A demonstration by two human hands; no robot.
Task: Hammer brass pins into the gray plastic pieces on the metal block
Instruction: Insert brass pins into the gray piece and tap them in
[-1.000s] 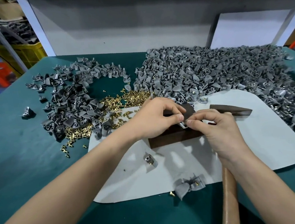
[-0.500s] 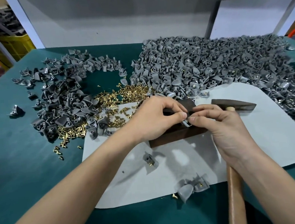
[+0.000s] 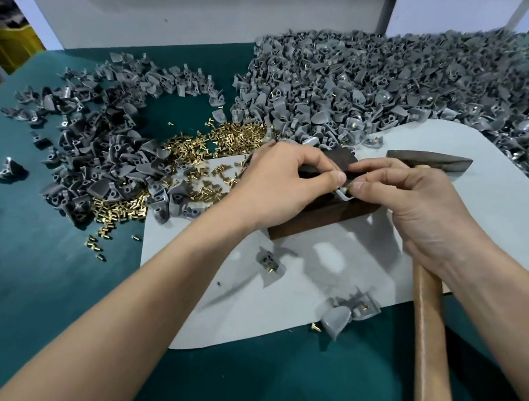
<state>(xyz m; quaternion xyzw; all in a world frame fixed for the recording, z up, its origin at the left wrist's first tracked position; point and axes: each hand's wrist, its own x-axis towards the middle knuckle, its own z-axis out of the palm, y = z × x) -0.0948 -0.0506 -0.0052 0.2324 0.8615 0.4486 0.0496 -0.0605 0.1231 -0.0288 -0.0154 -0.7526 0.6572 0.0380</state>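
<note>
Looking down through the head view, the left hand [image 3: 284,186] pinches a gray plastic piece [image 3: 343,198] on top of the metal block [image 3: 321,219], and the right hand [image 3: 415,201] pinches a brass pin [image 3: 345,190] against that piece from the right. The hammer [image 3: 427,159] lies under the right palm, head just right of the block, handle running near, so that hand looks best placed to strike.

Bright, even overhead light; soft shadows under the arms on the white mat [image 3: 343,289]; wide-angle bending at the edges.
</note>
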